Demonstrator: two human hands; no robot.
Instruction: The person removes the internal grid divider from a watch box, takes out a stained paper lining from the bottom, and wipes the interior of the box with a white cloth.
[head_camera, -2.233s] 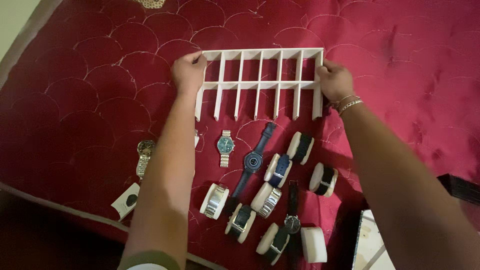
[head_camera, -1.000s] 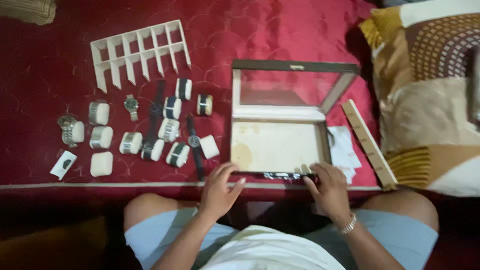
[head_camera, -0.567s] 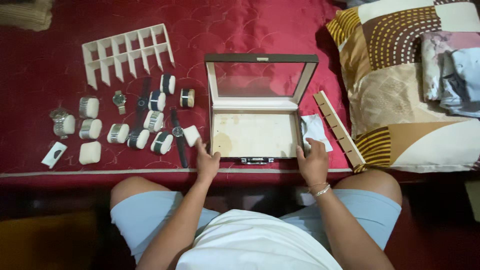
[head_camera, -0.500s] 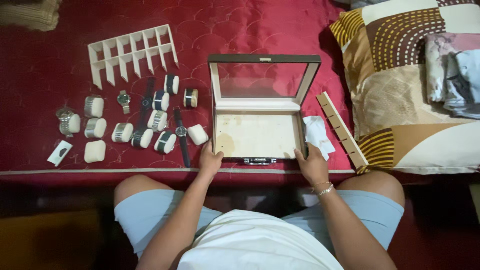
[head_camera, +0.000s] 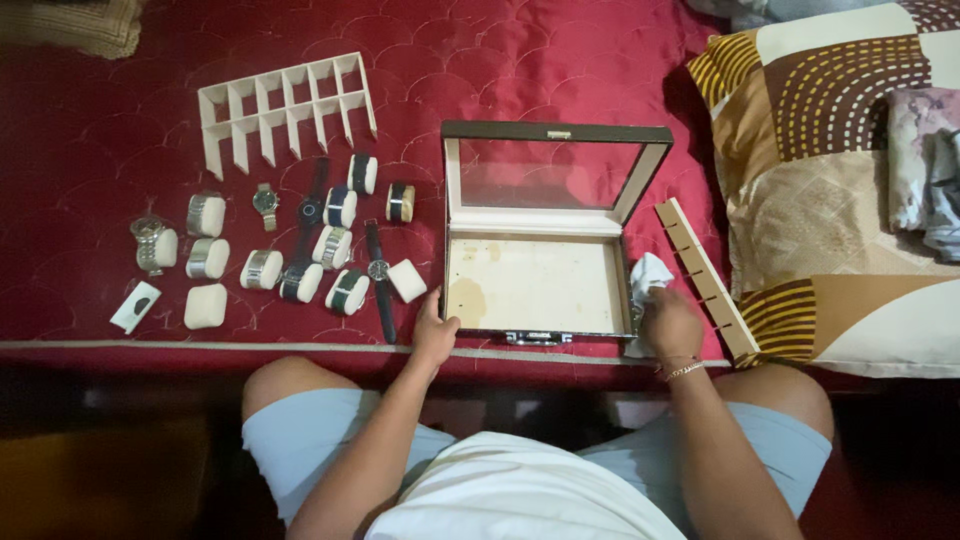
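A bed (head_camera: 560, 70) with a red quilted cover carries everything. On it lie an open watch box (head_camera: 545, 270), a white divider grid (head_camera: 285, 105), a cluster of watches on small cushions (head_camera: 300, 250), a notched wooden strip (head_camera: 705, 275), a white cloth (head_camera: 648, 272) and a patterned pillow (head_camera: 830, 190).

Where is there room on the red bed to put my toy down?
Bare red cover lies above the open box, between the divider grid and the pillow. The box's floor is bare too. Left of the box, the watches are crowded. The left hand and right hand take the box's front corners.
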